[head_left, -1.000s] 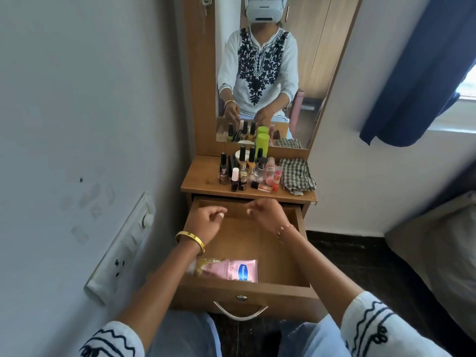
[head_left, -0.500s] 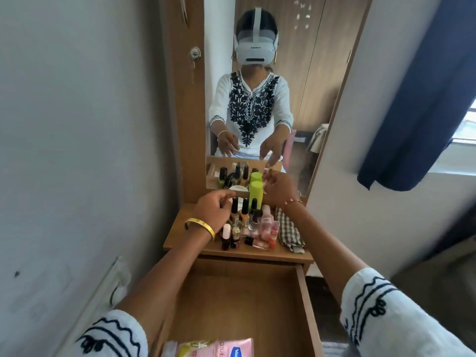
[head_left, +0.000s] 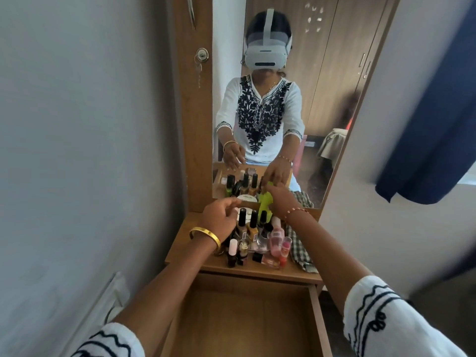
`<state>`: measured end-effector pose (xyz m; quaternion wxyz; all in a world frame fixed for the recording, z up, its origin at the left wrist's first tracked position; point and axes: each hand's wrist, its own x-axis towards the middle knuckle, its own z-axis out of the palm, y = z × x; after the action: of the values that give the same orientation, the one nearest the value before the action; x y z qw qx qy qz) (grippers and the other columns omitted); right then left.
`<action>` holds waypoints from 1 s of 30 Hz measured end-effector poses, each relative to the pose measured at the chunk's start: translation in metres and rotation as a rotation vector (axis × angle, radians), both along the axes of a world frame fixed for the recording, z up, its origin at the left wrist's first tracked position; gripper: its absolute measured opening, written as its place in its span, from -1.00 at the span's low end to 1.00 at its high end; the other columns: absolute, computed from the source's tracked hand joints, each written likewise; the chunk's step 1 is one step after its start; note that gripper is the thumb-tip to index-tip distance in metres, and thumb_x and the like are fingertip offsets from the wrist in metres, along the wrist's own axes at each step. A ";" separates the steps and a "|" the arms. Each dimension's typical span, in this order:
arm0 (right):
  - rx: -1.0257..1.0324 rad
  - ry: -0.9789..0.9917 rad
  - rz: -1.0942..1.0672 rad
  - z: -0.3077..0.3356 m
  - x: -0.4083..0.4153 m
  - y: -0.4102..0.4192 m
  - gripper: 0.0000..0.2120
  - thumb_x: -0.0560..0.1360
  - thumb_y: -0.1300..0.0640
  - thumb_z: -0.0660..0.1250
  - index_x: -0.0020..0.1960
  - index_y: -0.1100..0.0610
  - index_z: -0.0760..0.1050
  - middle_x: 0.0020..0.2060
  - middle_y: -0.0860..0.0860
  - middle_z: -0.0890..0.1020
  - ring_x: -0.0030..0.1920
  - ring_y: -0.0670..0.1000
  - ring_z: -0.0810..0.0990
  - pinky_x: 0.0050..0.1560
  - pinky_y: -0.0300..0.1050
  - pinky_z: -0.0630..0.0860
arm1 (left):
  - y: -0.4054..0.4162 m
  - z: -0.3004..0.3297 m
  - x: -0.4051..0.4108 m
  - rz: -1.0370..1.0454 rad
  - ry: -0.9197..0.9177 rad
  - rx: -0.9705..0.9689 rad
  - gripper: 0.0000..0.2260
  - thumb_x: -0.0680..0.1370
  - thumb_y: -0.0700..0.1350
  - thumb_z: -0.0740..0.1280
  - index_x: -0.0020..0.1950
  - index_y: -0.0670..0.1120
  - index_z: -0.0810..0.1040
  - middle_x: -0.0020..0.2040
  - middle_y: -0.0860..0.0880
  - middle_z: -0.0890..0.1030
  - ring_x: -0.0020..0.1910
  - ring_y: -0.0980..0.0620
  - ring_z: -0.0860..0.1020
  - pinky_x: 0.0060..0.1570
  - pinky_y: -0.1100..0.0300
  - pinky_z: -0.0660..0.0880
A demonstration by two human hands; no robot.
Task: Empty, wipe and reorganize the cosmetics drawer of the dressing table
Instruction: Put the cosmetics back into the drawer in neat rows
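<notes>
The wooden drawer (head_left: pixel 318 323) stands pulled out at the bottom, its visible floor bare. On the dressing table top (head_left: pixel 180 243) sits a cluster of nail polish bottles (head_left: pixel 247 228) and small pink bottles (head_left: pixel 277 242). My right hand (head_left: pixel 279 199) is wrapped around a tall lime-green bottle (head_left: pixel 265 206) at the back of the cluster. My left hand (head_left: pixel 219 220), with a gold bangle on the wrist, hovers with loosely curled fingers over the left side of the bottles, next to a round white jar (head_left: pixel 246 213); it holds nothing that I can see.
A checked cloth (head_left: pixel 298 249) lies on the table top to the right of the bottles. The mirror (head_left: pixel 322 99) rises behind them and reflects a person in a headset. A grey wall runs close on the left; a blue curtain (head_left: pixel 432 124) hangs at right.
The view has tilted up from the drawer to the table top. Both hands have risen from the drawer to the bottles, and my right hand has closed on the lime-green bottle.
</notes>
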<state>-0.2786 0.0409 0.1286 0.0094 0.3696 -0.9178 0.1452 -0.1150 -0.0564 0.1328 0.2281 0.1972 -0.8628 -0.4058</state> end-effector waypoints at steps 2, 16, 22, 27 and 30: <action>-0.029 0.000 0.006 0.003 -0.001 0.005 -0.56 0.42 0.40 0.29 0.26 0.17 0.41 0.23 0.22 0.40 0.14 0.24 0.50 0.13 -0.03 0.44 | 0.000 -0.001 0.001 -0.004 -0.001 0.001 -0.73 0.58 -0.19 0.20 0.27 -0.07 0.50 0.24 0.00 0.56 0.23 0.08 0.50 0.05 0.39 0.34; -0.492 0.007 0.097 0.085 0.058 0.028 -0.63 0.38 0.22 0.43 0.18 0.06 0.55 0.06 0.15 0.52 -0.03 0.09 0.52 0.03 -0.10 0.44 | 0.016 0.022 -0.009 -0.098 0.082 -0.013 -0.57 0.51 -0.10 0.33 0.37 -0.10 0.37 0.28 -0.09 0.53 0.26 -0.05 0.49 0.21 0.12 0.42; -0.674 -0.268 0.205 0.096 0.074 0.027 -0.75 0.43 0.25 0.41 0.08 0.05 0.57 -0.18 0.10 0.57 -0.28 -0.03 0.57 -0.18 -0.19 0.59 | 0.021 0.033 -0.006 -0.048 0.195 0.017 -0.63 0.47 -0.13 0.38 0.26 -0.15 0.47 0.08 -0.16 0.61 0.06 -0.11 0.56 0.01 0.13 0.47; -0.682 -0.422 -0.142 0.071 0.045 0.033 -0.76 0.52 0.17 0.30 0.02 0.37 0.54 -0.34 0.10 0.54 -0.41 -0.04 0.55 -0.28 -0.18 0.57 | 0.015 0.018 0.002 0.009 0.167 0.075 -0.63 0.44 -0.08 0.42 0.21 -0.13 0.49 0.07 -0.13 0.61 0.05 -0.09 0.57 0.00 0.15 0.47; -0.281 -0.422 -0.314 0.031 0.027 0.040 -0.76 0.52 0.12 0.27 -0.25 0.24 0.48 -0.37 0.06 0.48 -0.39 -0.07 0.54 -0.37 -0.28 0.38 | 0.012 0.006 0.005 0.051 0.154 0.144 -0.65 0.44 -0.07 0.42 0.19 -0.11 0.49 0.05 -0.12 0.62 0.03 -0.09 0.57 0.02 0.13 0.48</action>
<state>-0.2518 0.0811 0.1596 -0.1082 0.1798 -0.9163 0.3411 -0.1099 -0.0448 0.1386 0.2893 0.2034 -0.8060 -0.4748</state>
